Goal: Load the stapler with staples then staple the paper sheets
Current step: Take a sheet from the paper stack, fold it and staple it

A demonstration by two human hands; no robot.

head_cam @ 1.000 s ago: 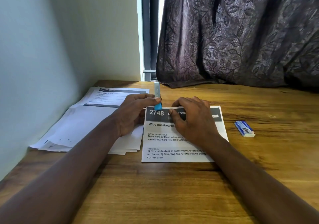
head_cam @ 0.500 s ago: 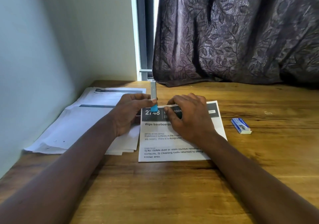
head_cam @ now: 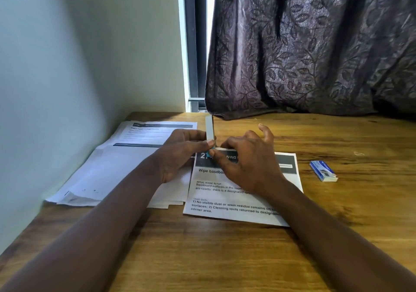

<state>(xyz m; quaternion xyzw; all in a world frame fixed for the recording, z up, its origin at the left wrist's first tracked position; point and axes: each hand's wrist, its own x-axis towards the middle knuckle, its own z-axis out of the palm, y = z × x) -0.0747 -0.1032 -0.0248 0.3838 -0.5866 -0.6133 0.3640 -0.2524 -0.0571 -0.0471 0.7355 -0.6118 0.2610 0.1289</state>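
Note:
A small stapler (head_cam: 209, 129) stands with its grey metal arm swung upright and a blue base barely showing below. My left hand (head_cam: 180, 154) grips it from the left side, thumb against the arm. My right hand (head_cam: 245, 163) pinches at the stapler's base with thumb and forefinger, its other fingers lifted; what it holds there is hidden. Both hands hover over the top edge of a printed paper sheet (head_cam: 238, 199) headed "Wipe baseboards". A blue and white staple box (head_cam: 323, 170) lies on the table to the right.
A loose stack of printed papers (head_cam: 117, 163) lies at the left against the pale wall. The wooden table (head_cam: 225, 258) stretches toward me. A dark leaf-patterned curtain (head_cam: 315, 44) hangs down to the table's far edge.
My right hand has lifted off the sheet and moved left to the stapler's base, fingers now raised. The left hand keeps its hold on the stapler.

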